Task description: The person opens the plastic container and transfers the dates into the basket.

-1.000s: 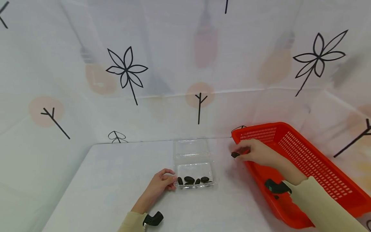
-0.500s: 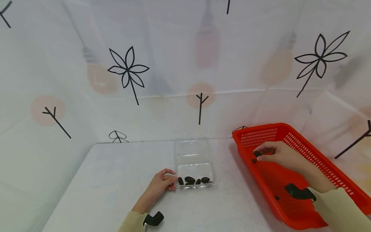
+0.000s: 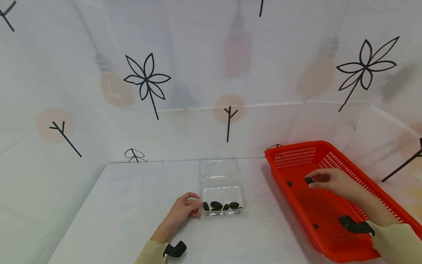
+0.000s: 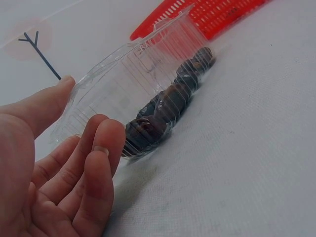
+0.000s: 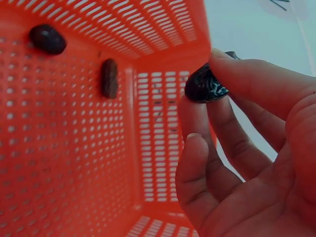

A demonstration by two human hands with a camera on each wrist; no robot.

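Observation:
Over the red plastic basket, my right hand pinches a dark, wrinkled date between thumb and fingers. The right wrist view shows this date glossy and nearly black. Two more lie inside the basket: a round dark date and a longer brownish date. At the table's middle stands a clear plastic clamshell container, its lid raised behind. Several dark dates sit along its front side. My left hand holds its left edge, thumb at the rim and fingers curled by the corner.
A white cloth-covered table carries everything. Behind it hangs a white printed curtain with flower outlines. The slotted basket wall rises at the right, and the basket's near rim borders the table.
My right hand has moved rightward with the date, from beside the basket's left rim to over its inside. A date lying near that rim is now uncovered. My left hand and the container stay put.

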